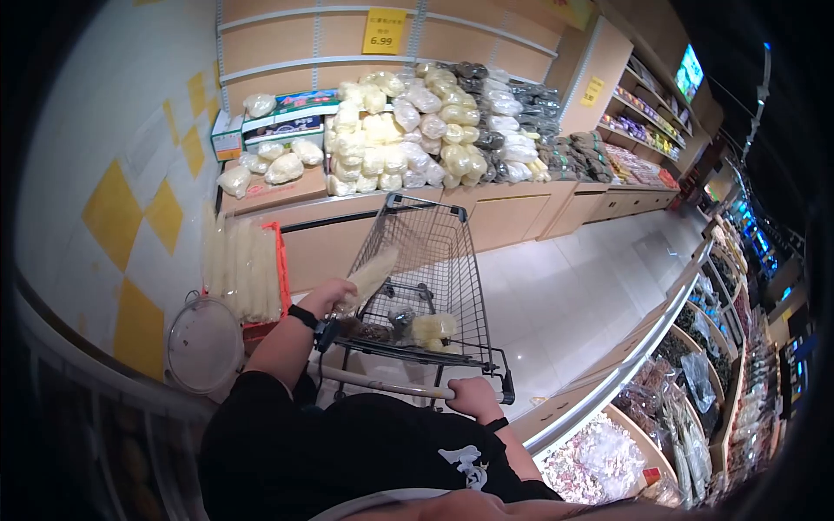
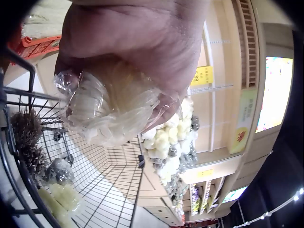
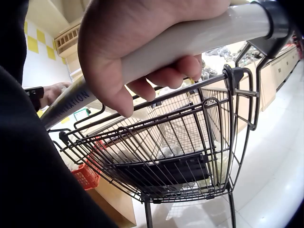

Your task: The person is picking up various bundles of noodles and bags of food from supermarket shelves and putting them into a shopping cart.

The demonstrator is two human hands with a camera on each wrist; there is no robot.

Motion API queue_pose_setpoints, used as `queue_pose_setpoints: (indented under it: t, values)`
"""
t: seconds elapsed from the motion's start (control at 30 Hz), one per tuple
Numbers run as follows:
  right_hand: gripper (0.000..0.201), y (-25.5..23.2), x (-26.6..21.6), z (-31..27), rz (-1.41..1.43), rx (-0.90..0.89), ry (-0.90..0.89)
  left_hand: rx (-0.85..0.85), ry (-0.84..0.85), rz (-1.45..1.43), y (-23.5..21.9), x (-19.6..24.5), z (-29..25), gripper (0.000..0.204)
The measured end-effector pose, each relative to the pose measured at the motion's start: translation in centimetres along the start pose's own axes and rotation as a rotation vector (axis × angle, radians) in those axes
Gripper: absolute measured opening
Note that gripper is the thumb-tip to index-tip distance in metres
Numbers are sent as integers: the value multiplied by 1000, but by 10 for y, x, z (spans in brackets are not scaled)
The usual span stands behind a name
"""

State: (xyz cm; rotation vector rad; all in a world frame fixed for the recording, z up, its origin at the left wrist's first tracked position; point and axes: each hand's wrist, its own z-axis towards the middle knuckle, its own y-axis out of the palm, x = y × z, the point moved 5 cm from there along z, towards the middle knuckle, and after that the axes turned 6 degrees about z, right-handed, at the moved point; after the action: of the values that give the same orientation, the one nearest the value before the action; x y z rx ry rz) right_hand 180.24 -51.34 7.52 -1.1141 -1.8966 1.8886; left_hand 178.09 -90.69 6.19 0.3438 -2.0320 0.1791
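Observation:
My left hand (image 1: 326, 298) grips a long clear-wrapped bundle of pale dried noodles (image 1: 373, 273) above the left side of the wire shopping cart (image 1: 473, 295). In the left wrist view the bundle's wrapped end (image 2: 114, 107) faces the camera, the fingers partly hidden behind it. My right hand (image 1: 473, 397) holds the right part of the cart's light handle (image 1: 382, 382), fingers curled round the bar in the right wrist view. Inside the cart lie a pale yellow bag (image 1: 434, 328), a dark clear-wrapped bag (image 1: 401, 321) and dark brown bushy goods (image 2: 28, 137).
Left of the cart stands a red crate (image 1: 282, 269) with similar long pale bundles (image 1: 248, 269). A round white lid (image 1: 204, 343) is near it. Bagged goods (image 1: 373, 143) are piled on the counter ahead. Bins of dried goods (image 1: 599, 451) line the right side.

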Motion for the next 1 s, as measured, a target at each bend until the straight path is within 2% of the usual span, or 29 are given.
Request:
queue_pose_setpoints:
  t: [0.07, 0.1, 0.13, 0.17, 0.2, 0.27, 0.33, 0.4, 0.43, 0.57, 0.6, 0.67, 0.73, 0.77, 0.8, 0.87, 0.9, 0.97, 1.0]
  values:
    - [18, 4, 4, 0, -4, 21, -3, 3, -118, 151, 13, -20, 39, 32]
    - [18, 7, 5, 1, -8, 23, -19, 78, -95, 240, 22, -18, 42, 37]
    - [18, 9, 6, 1, -12, 25, -35, 67, -86, 248, 27, -30, 59, 37]
    - [19, 8, 7, 0, -20, 19, -33, 153, -44, 567, 25, -50, 92, 40]
    - [19, 7, 7, -1, -20, 32, -23, 243, 4, 885, 32, -43, 91, 43]
    - [19, 6, 6, -2, -12, 15, -28, 357, -26, 1137, 53, -34, 62, 50]
    - [19, 5, 5, -2, -5, 17, -10, 334, 5, 1164, 58, -50, 68, 43]
    - [17, 5, 4, -4, 14, 25, -29, 288, -62, 1278, 58, -66, 79, 40]
    - [17, 6, 4, -5, 18, 35, -31, 285, -171, 1286, 56, -69, 85, 35]
    - [16, 4, 5, -9, 24, 39, -24, 273, -132, 1338, 63, -64, 87, 38]
    - [20, 7, 6, -10, 17, 8, -11, 272, -121, 1359, 63, -72, 96, 37]
    - [23, 7, 7, -13, 3, -8, 4, 144, -39, 1349, 57, -105, 132, 38]
    - [26, 4, 6, -16, 36, -34, 1, 101, 12, 1256, 67, -84, 95, 41]
    - [29, 9, 9, -16, 62, -28, -21, 178, 87, 1337, 72, -68, 70, 43]
    - [29, 8, 10, -17, 47, -24, -28, 189, 95, 1325, 70, -57, 54, 43]
    - [21, 1, 8, -22, 102, 31, -37, -87, 259, 1251, 79, -42, 23, 41]
    - [26, -2, 8, -23, 113, 26, -42, -75, 260, 1237, 73, -34, 4, 41]
    - [28, -13, 3, -26, 121, 7, -43, -458, 281, 1044, 76, -21, -41, 40]
    - [29, -15, 3, -27, 142, -4, -32, -444, 282, 1035, 74, -7, -62, 40]
